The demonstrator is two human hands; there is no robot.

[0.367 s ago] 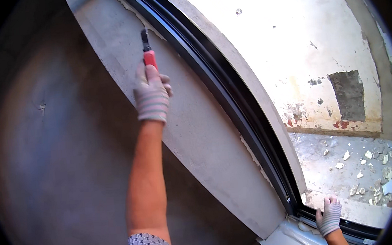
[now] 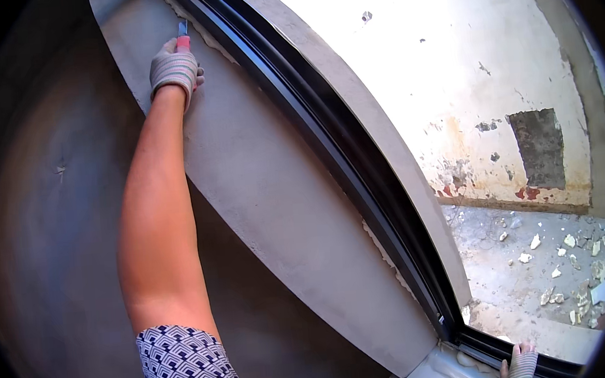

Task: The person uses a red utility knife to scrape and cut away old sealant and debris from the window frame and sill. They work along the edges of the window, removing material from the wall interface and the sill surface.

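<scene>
"What's different along that dark window frame [image 2: 341,143]?"

"The left hand [image 2: 175,69], gloved and closed round a red-handled blade [image 2: 183,43], has moved further up it, bringing the work to a higher stretch of ragged pale strip [image 2: 214,42]."

"And the right hand [image 2: 521,368]?"

"Gloved, fingers bent at the frame's bottom edge, wrist cut off; can't tell if it grips. Nor whether the blade touches."
</scene>
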